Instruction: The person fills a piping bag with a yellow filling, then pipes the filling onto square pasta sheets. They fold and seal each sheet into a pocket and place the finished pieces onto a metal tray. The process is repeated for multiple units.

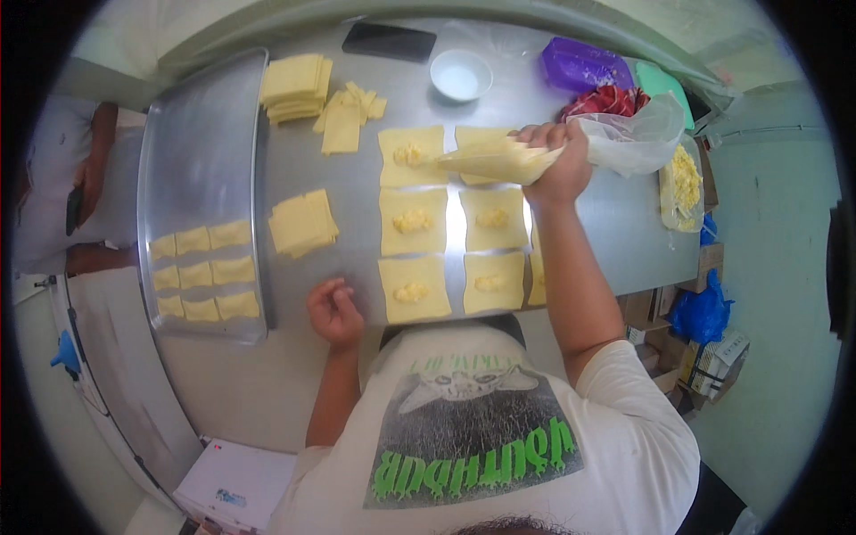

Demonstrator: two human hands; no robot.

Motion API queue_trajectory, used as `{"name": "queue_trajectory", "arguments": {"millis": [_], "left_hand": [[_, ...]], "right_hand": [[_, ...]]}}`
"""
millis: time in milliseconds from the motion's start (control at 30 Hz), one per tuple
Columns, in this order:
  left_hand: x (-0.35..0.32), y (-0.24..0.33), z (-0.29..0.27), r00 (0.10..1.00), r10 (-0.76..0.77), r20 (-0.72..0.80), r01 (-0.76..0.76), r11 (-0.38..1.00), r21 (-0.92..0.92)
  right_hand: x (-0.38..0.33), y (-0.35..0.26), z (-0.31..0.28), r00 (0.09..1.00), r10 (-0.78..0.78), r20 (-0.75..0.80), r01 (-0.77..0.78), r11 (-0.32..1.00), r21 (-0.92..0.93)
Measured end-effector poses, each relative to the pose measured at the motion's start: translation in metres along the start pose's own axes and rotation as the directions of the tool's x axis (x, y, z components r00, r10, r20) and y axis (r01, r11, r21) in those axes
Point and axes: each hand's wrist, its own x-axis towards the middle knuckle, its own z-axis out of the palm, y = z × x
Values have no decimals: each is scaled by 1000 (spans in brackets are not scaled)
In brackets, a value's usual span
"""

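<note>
My right hand [558, 165] is closed around a piping bag [499, 160] of pale yellow filling. The bag's tip points left, at the filling on the far-left dough sheet [392, 169]. Rows of flat yellow dough sheets lie in front of me, several with a mound of filling [413, 220] in the middle. The bag and my right arm partly cover the sheets on the right. My left hand [337, 312] is empty by the table's near edge, left of the sheets, its fingers loosely bent and partly apart. A small stack of dough sheets [303, 223] lies beyond it.
A metal tray [201, 192] on the left holds several filled dough pieces. Farther back are a taller dough stack [296, 86], a phone [389, 42], a white bowl [461, 75] and a purple container [586, 64]. A tub of yellow filling [682, 189] stands right. Another person [67, 178] stands far left.
</note>
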Motion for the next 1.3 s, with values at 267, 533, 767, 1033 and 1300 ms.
{"name": "queue_trajectory", "arguments": {"millis": [267, 533, 767, 1033, 1300], "left_hand": [[5, -1, 5, 1000, 11, -20, -13, 995, -99], [5, -6, -1, 1000, -3, 3, 3, 997, -71], [10, -9, 1, 999, 8, 42, -7, 999, -34], [10, -1, 2, 999, -8, 54, 9, 1000, -14], [9, -3, 1, 999, -15, 42, 15, 1000, -13]], "right_hand": [[-47, -69, -73, 954, 299, 30, -293, 903, 313], [-72, -196, -130, 996, 75, 40, -85, 859, 504], [-120, -138, -160, 946, -30, -321, 28, 1000, -13], [-152, -52, -135, 904, 89, -418, -113, 993, -31], [-153, -49, -135, 923, 93, -372, -123, 991, -60]]}}
